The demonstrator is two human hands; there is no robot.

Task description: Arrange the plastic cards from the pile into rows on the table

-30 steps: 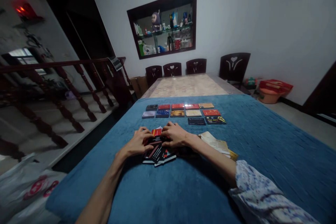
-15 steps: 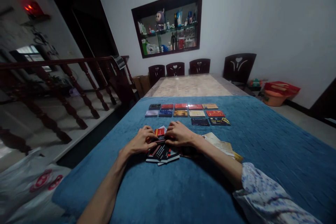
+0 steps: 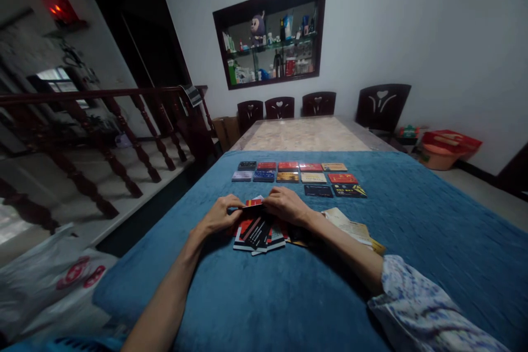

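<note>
Between my hands a dark card is tipped nearly edge-on, pinched at its left end by my left hand and at its right end by my right hand. Both hands are closed. Just behind it shows a red and yellow card. Below my fingers lies a fanned, overlapping pile of black, red and white cards. My right forearm crosses over more cards, and cream and yellow papers stick out beyond it. How many cards the fingers hold, I cannot tell.
Cards lie in neat rows ahead, including a red card and a black VIP card. A blue cloth covers the near part of the table. Chairs stand around the far end. A white plastic bag is at lower left.
The dark card between my hands has tilted up from face-visible to nearly edge-on and lifted slightly off the pile. The view has shifted a little. The laid-out rows look the same.
</note>
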